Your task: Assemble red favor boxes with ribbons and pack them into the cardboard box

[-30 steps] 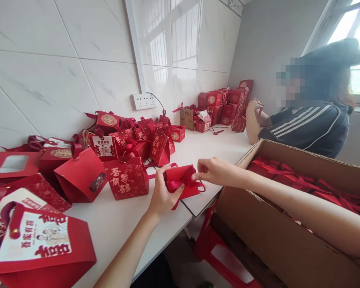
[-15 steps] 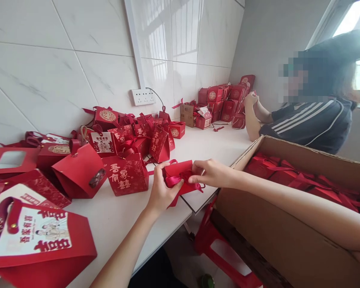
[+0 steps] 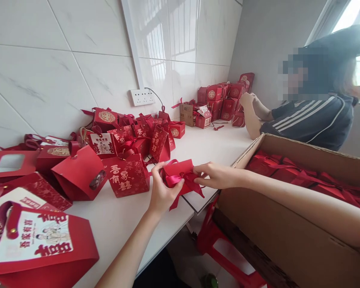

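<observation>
Here's the left hand (image 3: 165, 192), curled around a small red box (image 3: 182, 165), thumb pressed to its front, holding it tilted just above the table's (image 3: 156, 236) edge. Straight across from it, the right hand (image 3: 214, 175) has its fingertips closed, apparently pinching the right side of the ribbon bow (image 3: 173, 181) on that box. And how far along is it? The bow looks formed: a glossy loop puffs out by the left thumb, and a tail angles down beneath the right fingertips. Whether the knot is fully tight, I can't tell; the fingers cover part of it. What's left, by the look of it, is evening out the bow, with the box not yet set down. To the right hand's right, under the forearm, sits the cardboard carton (image 3: 276, 224), and the red ribboned boxes (image 3: 303, 176) in it look finished. Just left of the left hand stands a box with pale characters (image 3: 128, 176), more red boxes (image 3: 105, 116) crowding behind it. Far beyond the right hand, a co-worker (image 3: 312, 120) leans on the table.
</observation>
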Available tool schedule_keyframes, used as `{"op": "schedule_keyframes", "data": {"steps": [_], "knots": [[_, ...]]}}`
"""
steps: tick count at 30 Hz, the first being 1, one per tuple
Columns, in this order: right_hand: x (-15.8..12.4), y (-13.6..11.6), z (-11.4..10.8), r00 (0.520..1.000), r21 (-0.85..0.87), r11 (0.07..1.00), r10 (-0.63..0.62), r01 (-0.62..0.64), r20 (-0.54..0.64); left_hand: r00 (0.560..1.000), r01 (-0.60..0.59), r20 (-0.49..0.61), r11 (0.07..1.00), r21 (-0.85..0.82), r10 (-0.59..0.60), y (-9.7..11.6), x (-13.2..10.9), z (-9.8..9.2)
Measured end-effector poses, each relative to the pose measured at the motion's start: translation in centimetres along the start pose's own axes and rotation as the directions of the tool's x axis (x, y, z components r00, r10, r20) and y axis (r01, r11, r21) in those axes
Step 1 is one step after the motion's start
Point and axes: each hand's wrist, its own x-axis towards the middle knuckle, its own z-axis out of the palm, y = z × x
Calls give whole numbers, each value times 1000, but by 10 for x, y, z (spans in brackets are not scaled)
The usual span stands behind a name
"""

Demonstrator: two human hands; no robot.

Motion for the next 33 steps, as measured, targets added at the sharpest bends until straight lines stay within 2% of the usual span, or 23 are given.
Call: {"op": "schedule_keyframes", "data": {"steps": [3,5,8,10,14,16,20,24,28,30,33], "knots": [[1,0,0,998,82,996,40,-44,55,983,-117,-135,993,30,120,-3,-4,2],[1,0,0,994,124,989,75,-84,77,979,-132,-140,985,112,147,-4,-6,2],[1,0,0,989,185,974,113,-130,97,983,-88,-137,966,242,123,-4,-4,-3],[1,1,0,984,253,954,134,-159,115,988,-71,-114,964,255,103,-3,0,-8],[2,4,1,981,374,910,141,-181,132,998,-58,33,983,175,53,-1,9,-15],[2,6,3,983,373,911,138,-175,122,999,-10,54,995,100,5,0,10,-15],[3,8,4,986,426,891,117,-158,121,997,71,-14,997,28,-70,0,8,-9],[5,9,4,981,579,794,112,-184,158,988,108,-108,994,-27,-110,-3,5,-6],[8,10,4,968,673,698,142,-246,207,986,103,-129,993,-61,-110,-4,5,-6],[8,10,4,964,647,717,151,-261,221,987,82,-130,995,-54,-89,-3,5,-5],[5,10,3,961,432,861,208,-269,183,991,55,-116,998,-39,-59,0,4,-5]]}}
